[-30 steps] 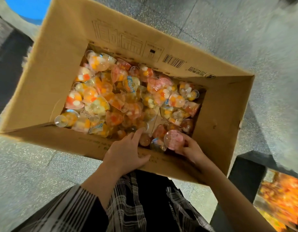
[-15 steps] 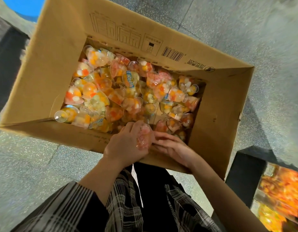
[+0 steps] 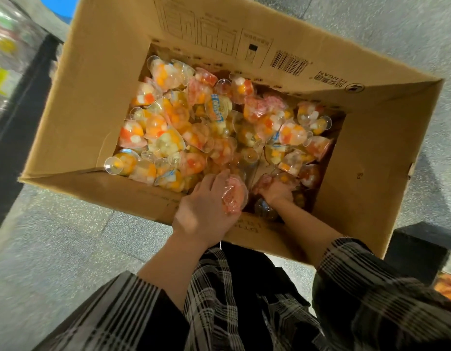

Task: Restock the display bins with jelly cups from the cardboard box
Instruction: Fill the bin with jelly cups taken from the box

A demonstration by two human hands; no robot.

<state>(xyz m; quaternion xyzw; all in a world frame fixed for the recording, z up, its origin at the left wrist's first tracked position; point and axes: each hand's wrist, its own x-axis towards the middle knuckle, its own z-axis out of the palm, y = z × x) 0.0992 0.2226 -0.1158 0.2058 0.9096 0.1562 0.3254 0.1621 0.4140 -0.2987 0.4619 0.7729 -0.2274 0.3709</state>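
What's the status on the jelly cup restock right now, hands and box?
Left hand grips a pink jelly cup. Right hand down among the loose cups, grip unclear. Cardboard box well stocked. Nothing in the way.

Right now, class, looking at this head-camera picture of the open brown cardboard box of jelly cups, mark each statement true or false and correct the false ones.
1. The open brown cardboard box stands on a wooden table. False: it stands on a grey speckled floor.
2. The left hand holds a pink jelly cup. True.
3. The right hand rests outside the box. False: it reaches down among the clear fruit jelly cups inside.
4. A printed barcode shows on the box's inner flap. True.
5. The person wears plain white sleeves. False: the sleeves are dark plaid.
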